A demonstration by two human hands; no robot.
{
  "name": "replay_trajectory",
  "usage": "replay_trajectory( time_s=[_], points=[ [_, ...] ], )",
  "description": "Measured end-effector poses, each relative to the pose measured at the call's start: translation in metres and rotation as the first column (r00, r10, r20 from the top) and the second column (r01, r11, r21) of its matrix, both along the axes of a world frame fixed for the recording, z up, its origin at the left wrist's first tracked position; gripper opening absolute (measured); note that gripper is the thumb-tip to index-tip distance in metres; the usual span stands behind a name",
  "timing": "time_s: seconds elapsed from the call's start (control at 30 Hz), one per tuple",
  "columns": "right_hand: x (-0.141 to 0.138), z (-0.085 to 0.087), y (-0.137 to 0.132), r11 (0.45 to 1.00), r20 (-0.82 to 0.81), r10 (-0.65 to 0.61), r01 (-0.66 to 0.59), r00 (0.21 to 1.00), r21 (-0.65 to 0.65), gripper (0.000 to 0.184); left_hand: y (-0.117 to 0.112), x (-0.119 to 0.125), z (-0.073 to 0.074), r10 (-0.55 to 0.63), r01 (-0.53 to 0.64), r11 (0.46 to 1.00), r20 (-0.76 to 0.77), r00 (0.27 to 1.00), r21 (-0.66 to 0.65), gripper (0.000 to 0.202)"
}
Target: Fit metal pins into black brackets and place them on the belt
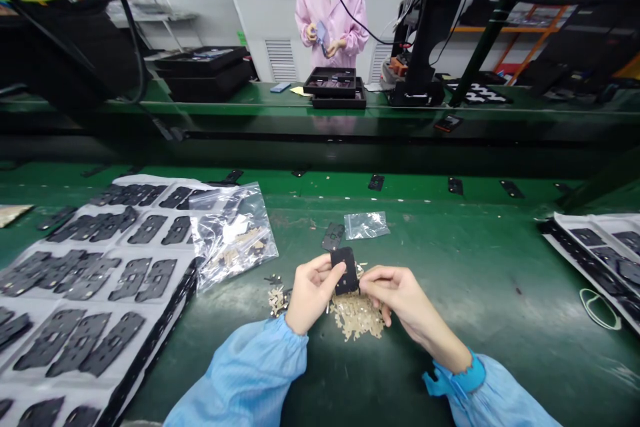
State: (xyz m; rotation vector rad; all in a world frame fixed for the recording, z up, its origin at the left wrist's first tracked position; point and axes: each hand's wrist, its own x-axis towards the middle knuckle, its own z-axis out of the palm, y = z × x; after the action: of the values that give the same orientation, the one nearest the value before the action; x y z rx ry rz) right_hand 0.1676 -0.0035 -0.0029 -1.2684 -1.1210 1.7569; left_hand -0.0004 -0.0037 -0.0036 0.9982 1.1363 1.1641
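Observation:
My left hand (314, 290) grips a flat black plate-like part (345, 271) between thumb and fingers, tilted above the green bench. At the plate's right edge, the fingertips of my right hand (397, 293) are pinched together; whatever is between them is too small to make out. Below both hands lies a heap of small tan pieces (356, 317). A smaller cluster of tan and dark bits (277, 298) sits just left of it, by my left wrist. Another black plate (333, 236) rests on the bench beyond my left hand.
Left stands a white-lined tray (187, 250) of black plates, with a clear bag (235, 233) over its edge. A small clear bag (367, 225) lies ahead. Black plates line a green strip (410, 188) behind. Right are another tray (590, 260) and a pale loop (600, 309). A person in pink (333, 27) works opposite.

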Motion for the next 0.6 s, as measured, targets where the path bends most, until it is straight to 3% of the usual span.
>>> replay_trajectory(
  time_s=[0.33, 0.6],
  points=[
    [-0.005, -0.0007, -0.0027, 0.997, -0.042, -0.055, 0.053, 0.998, -0.051, 0.027, 0.0022, -0.0038, -0.0021, -0.023, 0.03, 0.997, 0.091, 0.996, -0.077, 0.032],
    [0.0, -0.0033, -0.0012, 0.963, -0.348, 0.048, -0.135, 0.936, -0.233, 0.025, 0.0009, 0.0019, -0.002, -0.041, 0.132, 0.97, 0.398, 0.917, -0.204, 0.03]
  ],
)
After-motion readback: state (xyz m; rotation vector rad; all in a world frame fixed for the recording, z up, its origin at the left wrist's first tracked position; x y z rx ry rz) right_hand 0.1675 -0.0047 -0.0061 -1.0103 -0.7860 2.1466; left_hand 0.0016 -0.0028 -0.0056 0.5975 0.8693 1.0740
